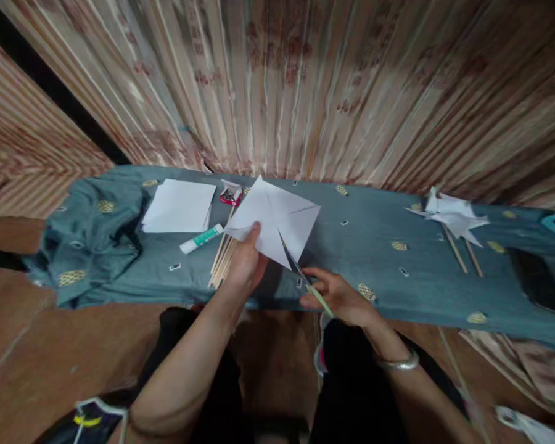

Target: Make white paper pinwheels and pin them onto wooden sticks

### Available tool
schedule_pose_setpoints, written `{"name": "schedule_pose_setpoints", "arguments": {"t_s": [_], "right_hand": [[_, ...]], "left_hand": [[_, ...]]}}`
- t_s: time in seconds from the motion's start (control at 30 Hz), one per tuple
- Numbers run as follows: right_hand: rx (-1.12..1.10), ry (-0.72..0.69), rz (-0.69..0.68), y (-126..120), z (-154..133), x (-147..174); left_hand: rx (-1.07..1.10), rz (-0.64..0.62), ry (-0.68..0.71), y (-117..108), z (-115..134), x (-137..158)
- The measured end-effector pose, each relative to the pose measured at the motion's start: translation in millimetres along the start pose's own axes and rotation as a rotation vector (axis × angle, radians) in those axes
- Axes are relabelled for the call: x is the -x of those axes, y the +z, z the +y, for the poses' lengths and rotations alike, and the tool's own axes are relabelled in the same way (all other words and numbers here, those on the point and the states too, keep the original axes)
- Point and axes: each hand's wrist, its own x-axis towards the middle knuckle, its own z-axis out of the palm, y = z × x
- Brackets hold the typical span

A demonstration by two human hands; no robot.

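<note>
A square white sheet of paper with diagonal lines on it is pinched in my left hand, thumb on top and fingers hidden beneath. My right hand grips a pair of scissors with light green handles. The blades point up and left, over the lower right part of the paper, near one corner. Under and beside my left hand lie several thin wooden sticks. A glue stick with a green label rests just left of them.
A stack of white paper squares lies at the left, with a small red packet nearby. Paper pinwheels on sticks are at the right, beside a dark phone. Patterned grey-green cloth covers the bench; a corrugated wall stands behind.
</note>
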Motion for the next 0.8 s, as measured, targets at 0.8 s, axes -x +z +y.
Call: {"name": "schedule_pose_setpoints", "arguments": {"t_s": [0.8], "right_hand": [[1.17,-0.338,1.079,-101,41,-11]], "left_hand": [[-0.439,-0.27,-0.25,-39,-44,-5]]}}
